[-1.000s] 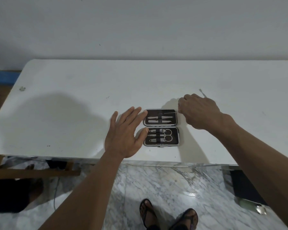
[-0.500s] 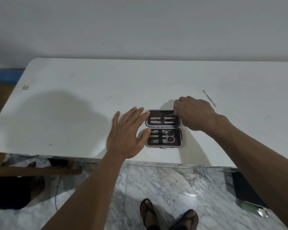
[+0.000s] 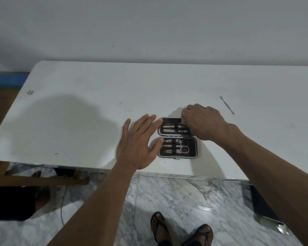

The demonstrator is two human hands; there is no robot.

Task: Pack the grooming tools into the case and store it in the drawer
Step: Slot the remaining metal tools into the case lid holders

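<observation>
Head view: the case lay open flat on the white table, near its front edge, tools strapped into both halves. My left hand rested flat just beside the case's left side, fingers spread, thumb touching the near half. My right hand curled over the far half's right end, fingertips bunched down among the tools; whether they pinched anything, I could not tell. One thin metal tool lay loose on the table, off to the right.

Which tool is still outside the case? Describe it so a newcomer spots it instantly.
On the white table, look beyond the right hand, toward the far right. A thin silver metal stick lies there diagonally, alone on the bare surface, unlike the tools strapped inside the open dark case.
</observation>
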